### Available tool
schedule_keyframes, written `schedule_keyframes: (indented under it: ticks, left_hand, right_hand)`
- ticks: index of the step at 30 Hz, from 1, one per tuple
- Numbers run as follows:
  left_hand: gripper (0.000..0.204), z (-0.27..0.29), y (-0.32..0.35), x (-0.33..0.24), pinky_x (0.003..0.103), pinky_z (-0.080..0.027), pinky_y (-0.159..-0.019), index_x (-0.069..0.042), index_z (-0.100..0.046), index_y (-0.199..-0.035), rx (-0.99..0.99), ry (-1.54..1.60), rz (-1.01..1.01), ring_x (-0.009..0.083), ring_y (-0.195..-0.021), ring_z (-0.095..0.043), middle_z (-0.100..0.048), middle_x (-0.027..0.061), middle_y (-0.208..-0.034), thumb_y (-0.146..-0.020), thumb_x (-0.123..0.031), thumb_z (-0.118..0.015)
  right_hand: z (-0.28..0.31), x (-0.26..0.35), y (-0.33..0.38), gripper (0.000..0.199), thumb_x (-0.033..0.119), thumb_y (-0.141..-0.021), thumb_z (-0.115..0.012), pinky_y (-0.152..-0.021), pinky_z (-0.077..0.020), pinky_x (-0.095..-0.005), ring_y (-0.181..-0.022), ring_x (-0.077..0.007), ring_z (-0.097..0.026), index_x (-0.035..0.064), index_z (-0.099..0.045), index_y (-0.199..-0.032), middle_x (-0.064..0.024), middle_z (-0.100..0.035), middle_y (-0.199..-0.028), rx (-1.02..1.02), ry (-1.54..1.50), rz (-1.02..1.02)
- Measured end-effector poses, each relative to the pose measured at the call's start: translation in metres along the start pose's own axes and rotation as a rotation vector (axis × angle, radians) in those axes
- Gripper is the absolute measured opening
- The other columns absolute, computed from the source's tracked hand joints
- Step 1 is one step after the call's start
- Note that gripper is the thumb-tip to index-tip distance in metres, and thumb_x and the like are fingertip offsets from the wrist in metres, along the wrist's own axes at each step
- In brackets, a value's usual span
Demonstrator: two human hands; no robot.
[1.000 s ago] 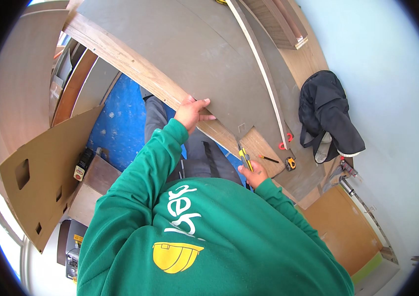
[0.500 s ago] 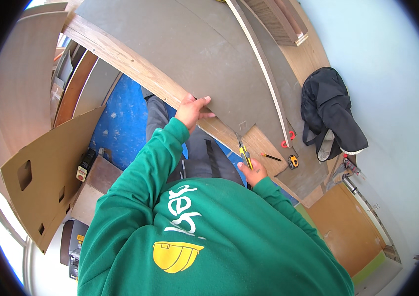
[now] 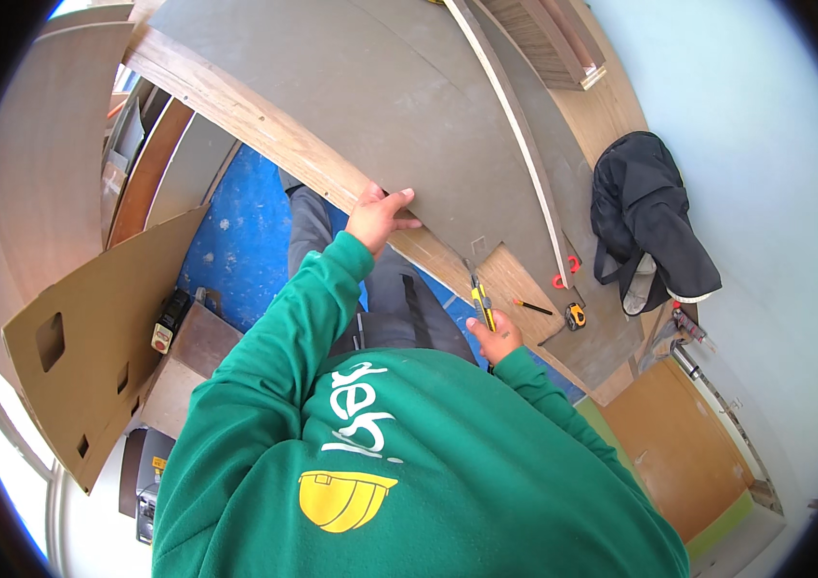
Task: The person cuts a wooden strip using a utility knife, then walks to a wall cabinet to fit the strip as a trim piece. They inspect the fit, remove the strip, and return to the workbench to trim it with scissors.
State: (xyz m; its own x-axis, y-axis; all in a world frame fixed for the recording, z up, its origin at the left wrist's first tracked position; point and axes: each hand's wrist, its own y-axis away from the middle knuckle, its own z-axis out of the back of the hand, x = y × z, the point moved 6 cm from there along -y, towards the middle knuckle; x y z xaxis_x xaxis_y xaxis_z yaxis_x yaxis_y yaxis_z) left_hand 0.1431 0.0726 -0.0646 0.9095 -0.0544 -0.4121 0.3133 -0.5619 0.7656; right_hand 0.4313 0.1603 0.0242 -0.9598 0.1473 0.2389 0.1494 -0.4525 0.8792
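My left hand (image 3: 380,222) is closed over the long light-wood strip (image 3: 274,140) along the near edge of a grey panel (image 3: 361,87), its thumb and a finger over the top. In my right hand (image 3: 498,339) is a yellow and black utility knife (image 3: 482,301), its blade end pointing away from me toward the strip. Whether the blade touches the wood cannot be told. Right of the knife, on a wood-coloured patch (image 3: 505,275), lies a dark pencil (image 3: 534,307). Beside it sits a yellow and black tape measure (image 3: 576,316).
Red-handled scissors (image 3: 565,274) lie by the end of a narrow pale strip (image 3: 525,144). A dark jacket or bag (image 3: 645,222) lies at the right, by the wall. Cardboard with cut-outs (image 3: 91,337) stands at the left, above blue floor covering (image 3: 240,222).
The view has shifted very slightly. The knife in my right hand stands a touch more upright; my left hand keeps its hold on the wood strip.
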Motion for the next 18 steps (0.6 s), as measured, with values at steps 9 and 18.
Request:
schedule_keyframes:
  ticks: [9,18]
  left_hand:
    - [0.045,0.028,0.017,0.004,0.030,-0.051,-0.050,0.008,-0.053,-0.092,-0.285,-0.336,-0.128,0.0191,-0.057,-0.064,-0.062,0.0109,-0.073,-0.083,-0.029,-0.075]
    - [0.050,0.028,0.024,-0.024,0.035,-0.052,-0.051,0.010,-0.058,-0.069,-0.335,-0.629,-0.078,0.0232,-0.047,-0.063,-0.063,0.0192,-0.061,-0.088,-0.035,-0.064]
  right_hand:
    - [0.014,0.015,0.007,0.024,0.024,-0.087,-0.071,-0.046,-0.0417,-0.0260,-0.050,-0.0082,-0.050,0.0054,-0.056,-0.085,0.0005,-0.055,-0.064,-0.099,-0.222,0.078]
    - [0.034,0.011,-0.009,0.022,0.022,-0.089,-0.070,-0.044,-0.0387,-0.0233,-0.049,-0.0069,-0.049,0.0056,-0.055,-0.090,0.0013,-0.054,-0.066,-0.204,-0.316,0.150]
